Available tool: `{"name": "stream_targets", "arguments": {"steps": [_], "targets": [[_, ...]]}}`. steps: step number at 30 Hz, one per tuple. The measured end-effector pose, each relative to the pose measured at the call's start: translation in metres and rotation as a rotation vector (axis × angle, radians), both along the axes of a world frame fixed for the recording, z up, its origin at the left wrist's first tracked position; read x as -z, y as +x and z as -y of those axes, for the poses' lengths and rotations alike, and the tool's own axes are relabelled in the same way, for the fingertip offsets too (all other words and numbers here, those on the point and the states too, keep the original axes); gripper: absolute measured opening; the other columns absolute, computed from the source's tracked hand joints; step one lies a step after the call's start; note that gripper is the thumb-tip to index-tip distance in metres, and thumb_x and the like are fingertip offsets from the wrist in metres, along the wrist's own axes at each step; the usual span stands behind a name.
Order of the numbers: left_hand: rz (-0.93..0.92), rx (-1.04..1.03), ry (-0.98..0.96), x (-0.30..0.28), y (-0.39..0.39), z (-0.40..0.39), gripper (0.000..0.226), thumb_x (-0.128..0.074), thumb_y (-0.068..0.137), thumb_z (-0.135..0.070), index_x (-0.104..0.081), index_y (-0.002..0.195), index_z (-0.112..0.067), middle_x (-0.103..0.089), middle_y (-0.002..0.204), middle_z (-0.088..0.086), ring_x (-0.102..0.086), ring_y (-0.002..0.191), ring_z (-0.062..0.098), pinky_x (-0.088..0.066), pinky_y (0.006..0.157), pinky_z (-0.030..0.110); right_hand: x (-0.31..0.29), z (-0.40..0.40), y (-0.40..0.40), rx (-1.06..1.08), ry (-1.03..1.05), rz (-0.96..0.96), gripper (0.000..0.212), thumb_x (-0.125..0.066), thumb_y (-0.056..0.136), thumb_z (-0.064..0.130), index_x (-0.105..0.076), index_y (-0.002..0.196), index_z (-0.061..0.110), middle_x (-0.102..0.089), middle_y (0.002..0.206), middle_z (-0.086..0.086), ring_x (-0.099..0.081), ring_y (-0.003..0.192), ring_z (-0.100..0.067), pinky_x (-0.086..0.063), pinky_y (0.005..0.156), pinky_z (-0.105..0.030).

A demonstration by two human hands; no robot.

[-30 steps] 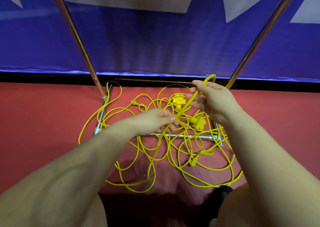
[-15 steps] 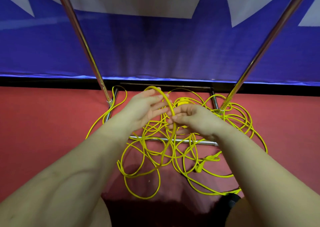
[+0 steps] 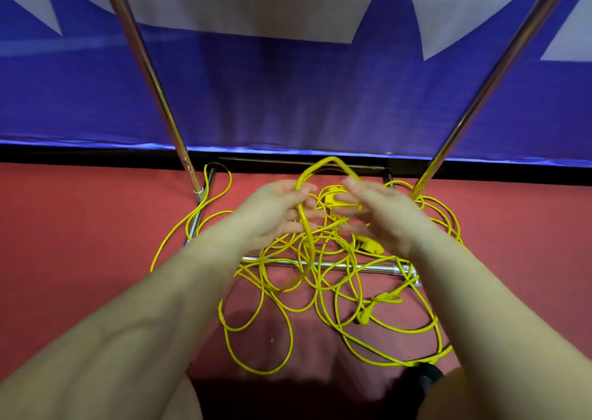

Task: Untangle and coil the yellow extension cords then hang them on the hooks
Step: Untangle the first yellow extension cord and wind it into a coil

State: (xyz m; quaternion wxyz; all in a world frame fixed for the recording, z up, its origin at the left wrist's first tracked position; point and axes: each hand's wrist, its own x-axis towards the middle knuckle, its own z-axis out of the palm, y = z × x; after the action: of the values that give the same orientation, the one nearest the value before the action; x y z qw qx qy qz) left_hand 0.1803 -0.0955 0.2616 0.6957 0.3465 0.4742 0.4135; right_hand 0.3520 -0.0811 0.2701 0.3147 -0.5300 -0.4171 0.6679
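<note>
**Head view: both hands lift one loop out of a yellow cord tangle**

Head camera looks down on a tangled heap of thin yellow extension cords (image 3: pixel 323 278) spread over a red carpeted floor (image 3: pixel 80 243), draped across the chrome base bar (image 3: pixel 336 265) of a metal rack. Two slanted chrome uprights (image 3: pixel 150 77) rise from the base in front of a blue and white banner wall (image 3: pixel 288 93).

One raised arch of yellow cord (image 3: pixel 323 163) stands above the heap, between the two hands. The left hand (image 3: pixel 272 211) has its thumb and fingers curled around the cord where it drops from the arch, and that strand hangs down past the palm to the pile. The right hand (image 3: pixel 381 218) is blurred; its fingers reach up to the other end of the arch, but whether they pinch it or only touch it I cannot tell.

Yellow plug ends (image 3: pixel 371 245) lie among the loops, near the right wrist and lower right.
</note>
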Motion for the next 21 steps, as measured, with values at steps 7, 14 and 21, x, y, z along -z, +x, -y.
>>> {"name": "stream_targets", "arguments": {"steps": [7,14,21], "targets": [[0.247,-0.270,-0.034,-0.007,-0.010,-0.012,0.013,-0.046,0.096,-0.016,-0.055,0.098,-0.007,-0.063,0.090,0.009,-0.071,0.074,0.019,-0.059,0.064,0.029,0.009,0.021,-0.019,-0.348,0.025,-0.011,0.006,-0.058,0.087,0.014,-0.063,0.089,0.017,-0.069,0.085,0.000,-0.066,0.083,-0.012,-0.050,0.089,-0.030],[-0.559,0.438,0.189,0.013,0.005,0.007,0.021,-0.051,0.094,-0.028,-0.057,0.111,-0.019,-0.066,0.111,0.008,-0.057,0.092,0.006,-0.042,0.082,0.022,-0.007,-0.012,0.004,0.254,0.021,-0.280,0.012,-0.051,0.094,0.016,-0.058,0.083,0.016,-0.066,0.063,0.010,-0.069,0.065,-0.005,-0.057,0.058,-0.022],[-0.367,0.085,0.173,0.005,0.003,-0.003,0.015,-0.042,0.097,-0.009,-0.050,0.109,-0.013,-0.063,0.085,-0.004,-0.065,0.073,0.001,-0.050,0.069,0.023,-0.002,-0.002,-0.002,0.041,0.112,-0.035,0.006,-0.057,0.089,0.018,-0.061,0.094,0.021,-0.066,0.097,-0.002,-0.065,0.088,-0.016,-0.053,0.071,-0.025]]}}
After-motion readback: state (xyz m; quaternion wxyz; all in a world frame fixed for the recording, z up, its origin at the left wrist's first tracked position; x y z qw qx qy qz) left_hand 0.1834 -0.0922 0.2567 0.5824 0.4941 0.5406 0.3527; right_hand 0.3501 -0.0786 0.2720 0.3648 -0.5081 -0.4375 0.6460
